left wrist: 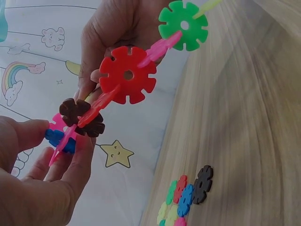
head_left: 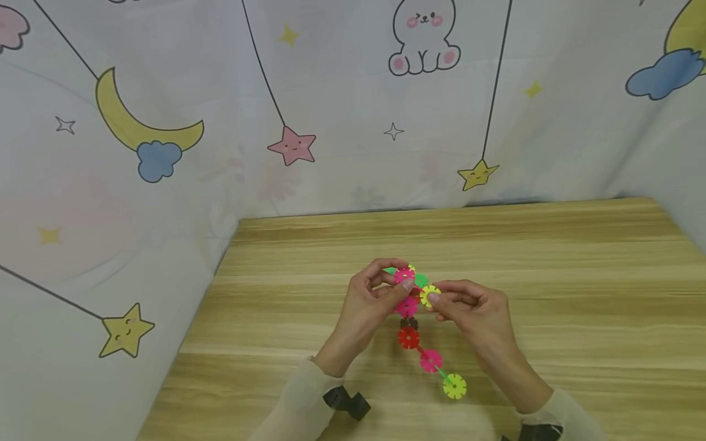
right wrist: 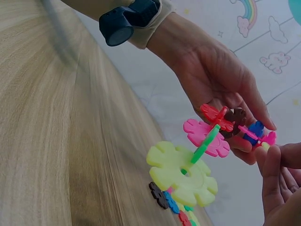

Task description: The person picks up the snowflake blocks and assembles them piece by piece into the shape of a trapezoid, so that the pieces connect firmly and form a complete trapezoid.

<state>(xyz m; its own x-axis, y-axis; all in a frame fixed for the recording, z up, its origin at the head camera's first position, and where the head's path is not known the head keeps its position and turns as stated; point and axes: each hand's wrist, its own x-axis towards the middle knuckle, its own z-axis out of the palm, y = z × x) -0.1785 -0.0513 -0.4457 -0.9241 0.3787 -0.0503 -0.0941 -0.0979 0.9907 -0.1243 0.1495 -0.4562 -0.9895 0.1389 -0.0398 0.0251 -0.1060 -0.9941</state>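
A chain of notched plastic flower discs hangs from my left hand (head_left: pixel 360 300), its thumb and fingers gripping the upper end by a pink disc. Below that come a pink disc (head_left: pixel 407 307), a dark brown disc (left wrist: pixel 70 111), a red disc (head_left: pixel 409 338), another pink disc (head_left: pixel 431 361) and, at the lower end, a yellow disc (right wrist: pixel 174 175). A green disc (right wrist: pixel 205 143) joins those last two. Close beside the chain's top, my right hand (head_left: pixel 481 308) pinches a separate-looking yellow disc (head_left: pixel 429 296) between thumb and fingers. A blue disc (right wrist: pixel 254 132) shows between the hands.
Several loose discs lie on the wooden table (head_left: pixel 265 343) beyond the hands, among them a black disc (left wrist: pixel 203 184) and a blue disc (left wrist: pixel 185 200). A patterned cloth (head_left: pixel 342 92) rises along the table's back and left edges. Both wrists carry black devices (head_left: pixel 346 403).
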